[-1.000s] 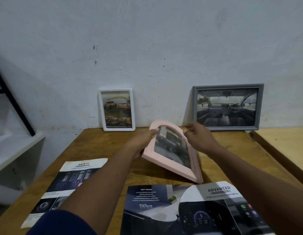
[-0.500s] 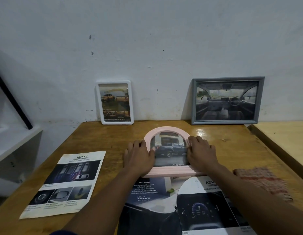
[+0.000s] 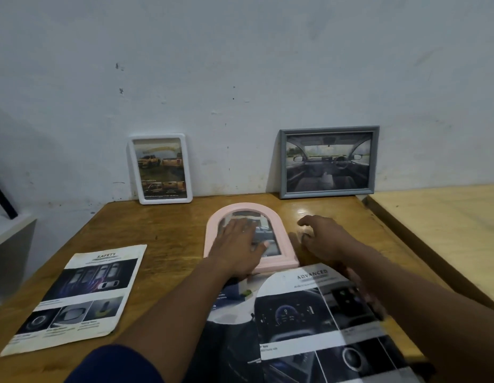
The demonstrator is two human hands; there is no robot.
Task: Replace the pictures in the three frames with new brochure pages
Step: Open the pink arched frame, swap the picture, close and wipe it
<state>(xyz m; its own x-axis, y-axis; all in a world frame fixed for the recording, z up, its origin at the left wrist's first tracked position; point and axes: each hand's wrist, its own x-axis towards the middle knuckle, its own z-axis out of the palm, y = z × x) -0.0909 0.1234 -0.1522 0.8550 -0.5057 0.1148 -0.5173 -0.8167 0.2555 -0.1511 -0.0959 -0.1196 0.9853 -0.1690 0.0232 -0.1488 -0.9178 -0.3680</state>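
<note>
- Your left hand (image 3: pixel 236 244) lies flat, fingers straight and slightly spread, palm down on the glass of the pink arched frame (image 3: pixel 241 207).
- Your right hand (image 3: pixel 323 239) is just beside the frame's right edge, fingers loosely curled and holding nothing. Blur hides whether it touches the wood.
- The pink arched frame lies face up at the middle of the wooden table (image 3: pixel 163 228), arch pointing to the wall. A car picture shows in it beyond your fingers.
- Its lower edge meets the "ADVANCED" brochure page (image 3: pixel 309 313), which overlaps a darker brochure page (image 3: pixel 229 327) at the near edge.
- A "SAFETY" brochure page (image 3: pixel 77 297) lies flat, well apart on the left.
- At the back, a white frame (image 3: pixel 165 200) with a picture of pickup trucks leans upright against the wall (image 3: pixel 240 64) on the left.
- A grey frame (image 3: pixel 327 130) showing a car interior leans there on the right.
- A dark blue sleeve (image 3: pixel 116 366) covers your left upper arm.
- A paler tabletop (image 3: pixel 439 230) adjoins on the right.
</note>
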